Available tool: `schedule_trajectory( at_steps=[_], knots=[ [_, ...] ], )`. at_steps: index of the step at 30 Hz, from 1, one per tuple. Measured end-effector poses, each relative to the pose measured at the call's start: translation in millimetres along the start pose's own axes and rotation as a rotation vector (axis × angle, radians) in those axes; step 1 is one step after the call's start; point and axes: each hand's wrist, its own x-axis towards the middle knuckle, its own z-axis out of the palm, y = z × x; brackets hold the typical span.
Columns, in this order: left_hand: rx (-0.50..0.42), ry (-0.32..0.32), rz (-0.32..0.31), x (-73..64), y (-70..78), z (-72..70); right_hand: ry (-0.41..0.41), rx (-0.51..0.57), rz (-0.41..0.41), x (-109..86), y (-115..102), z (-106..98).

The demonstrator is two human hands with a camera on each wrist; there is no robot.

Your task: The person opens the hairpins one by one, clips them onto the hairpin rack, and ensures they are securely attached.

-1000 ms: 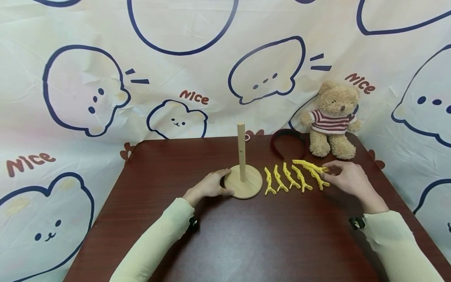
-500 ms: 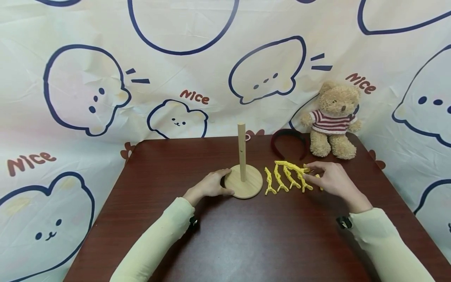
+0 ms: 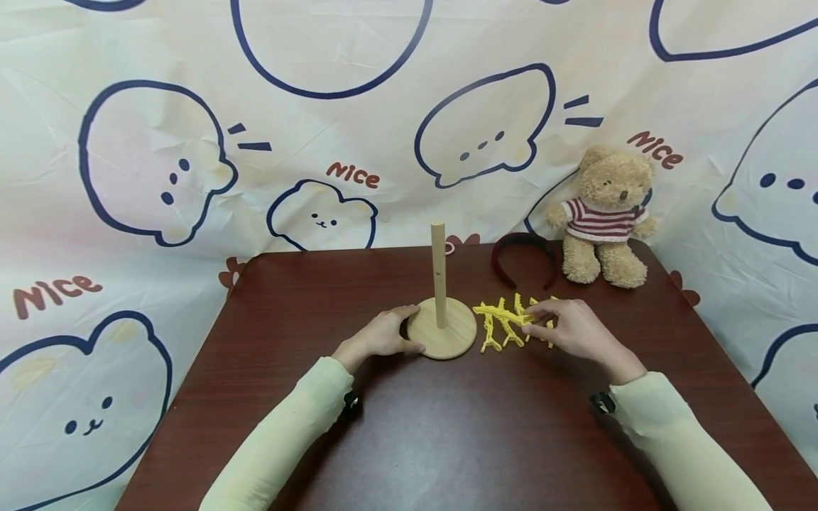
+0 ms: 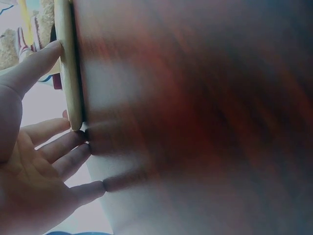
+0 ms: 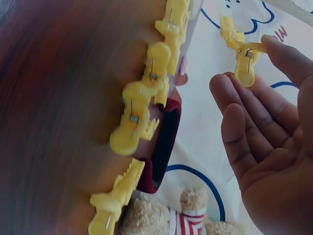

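My left hand grips the round base of a wooden stand with an upright pole. In the left wrist view its thumb and fingers lie at the rim of the base. Between thumb and fingers, my right hand pinches the handles of a yellow alligator hair clip, raised over several like clips. Those clips lie in a row on the table, right of the base, partly covered by the held clip and the hand in the head view.
Behind the clips stands a dark red headband. A teddy bear in a striped shirt sits at the table's back right corner. Cartoon-printed cloth hangs behind the table.
My right hand has moved left with the hair clip, passing over the row until the clip's tip comes near the base. The left hand and the stand have stayed in place.
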Motion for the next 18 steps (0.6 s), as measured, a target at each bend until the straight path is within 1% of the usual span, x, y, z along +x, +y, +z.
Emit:
schedule_trajectory(
  at_steps=[7,12,14,18],
  knots=[
    [-0.008,-0.002,0.000,-0.1,0.2,-0.5,-0.022,0.047,-0.042,5.9,-9,11],
    [-0.005,-0.008,-0.006,-0.6,0.2,-0.8,-0.016,0.050,-0.071,11.3,-18,17],
    [-0.005,-0.011,-0.010,-1.2,0.3,-1.0,-0.018,0.050,-0.075,13.7,-21,20],
    [-0.007,-0.012,-0.016,-1.7,0.2,-0.9,-0.038,0.085,-0.079,19.2,-26,24]
  ],
)
